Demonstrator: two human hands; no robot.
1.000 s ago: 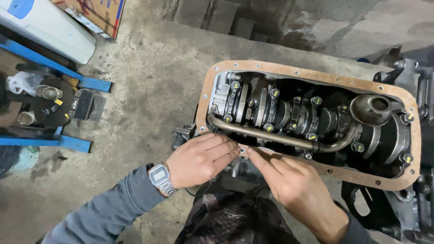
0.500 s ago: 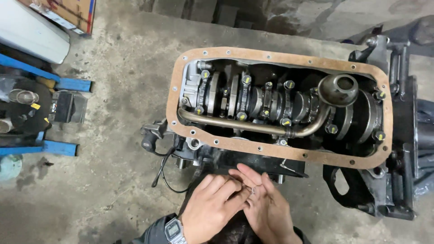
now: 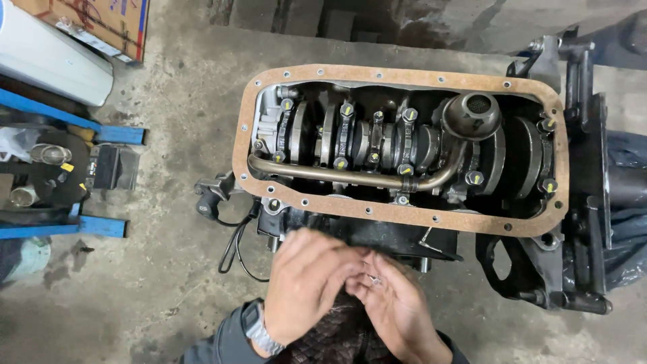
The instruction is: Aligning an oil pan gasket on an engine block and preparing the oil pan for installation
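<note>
Both hands meeting at bottom centre, blurred. Left hand [image 3: 306,283] curling loosely over the right hand [image 3: 397,307], whose fingertips are pinching a small shiny metal part [image 3: 375,279]. Above: upturned engine block [image 3: 606,182], tan cork gasket [image 3: 397,214], bronze-coloured pickup tube [image 3: 337,175].

The gasket [image 3: 397,77] around the open engine block [image 3: 579,168] is cork-brown, dotted with small dark bolt holes. Inside, the crankshaft [image 3: 377,138] parts are dark grey, their bolt heads [image 3: 347,109] marked with yellow dabs. The pickup pipe [image 3: 337,175] is dull bronze. The floor [image 3: 168,121] is stained grey concrete. On the left, the stand rails [image 3: 67,114] are bright blue. The wristwatch [image 3: 259,330] is silver-grey, the sleeve [image 3: 216,344] dark grey.
</note>
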